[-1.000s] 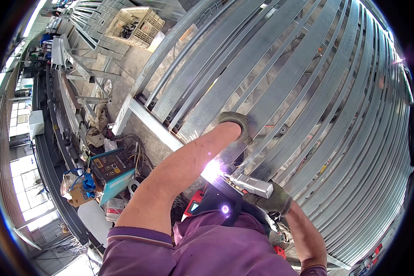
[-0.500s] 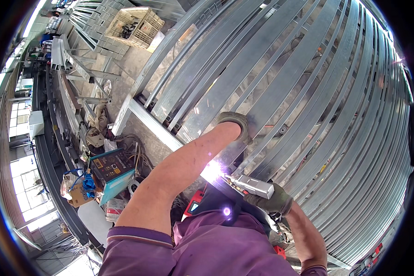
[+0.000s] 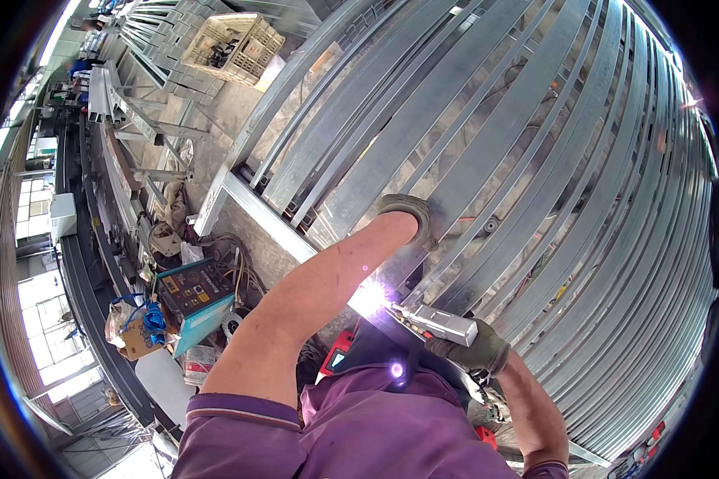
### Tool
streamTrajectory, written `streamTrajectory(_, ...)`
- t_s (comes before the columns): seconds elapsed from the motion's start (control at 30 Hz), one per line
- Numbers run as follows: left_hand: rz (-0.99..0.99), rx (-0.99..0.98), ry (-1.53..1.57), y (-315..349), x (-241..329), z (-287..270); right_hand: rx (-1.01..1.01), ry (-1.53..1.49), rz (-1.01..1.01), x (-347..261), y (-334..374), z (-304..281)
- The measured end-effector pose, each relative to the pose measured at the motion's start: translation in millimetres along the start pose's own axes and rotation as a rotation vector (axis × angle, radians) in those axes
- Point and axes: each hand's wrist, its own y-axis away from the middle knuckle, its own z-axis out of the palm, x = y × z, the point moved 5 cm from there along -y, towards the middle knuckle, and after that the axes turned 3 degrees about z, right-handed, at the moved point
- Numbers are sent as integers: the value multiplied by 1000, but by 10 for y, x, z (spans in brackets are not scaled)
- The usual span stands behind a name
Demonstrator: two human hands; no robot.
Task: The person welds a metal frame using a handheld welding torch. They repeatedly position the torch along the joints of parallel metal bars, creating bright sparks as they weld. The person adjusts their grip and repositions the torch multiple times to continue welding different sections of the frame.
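- Could scorch the left forearm (image 3: 327, 278), from holding it so near the bright arc (image 3: 371, 298).
- Could misplace the arc, from any slip of the right hand (image 3: 485, 351).
- Grasping the silver boxy tool (image 3: 439, 321) there, pointed at the arc.
- Covering part of the metal bars (image 3: 495, 144) with the left hand (image 3: 419, 209); cannot tell clenched or released, with fingers hidden.
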Motion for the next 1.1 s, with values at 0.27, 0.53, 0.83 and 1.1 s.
streamTrajectory(0.27,-1,7,-13,114,43,-82,14,38,-10,210,-50,23)
streamTrajectory(0.53,-1,13,-1,98,32,-73,14,-4,26,193,-14,11)
streamTrajectory(0.83,-3,-9,1,51,37,-51,43,20,-7,117,50,-27)
streamTrajectory(1.1,23,-11,6,108,62,-93,33,-17,19,58,84,-38)
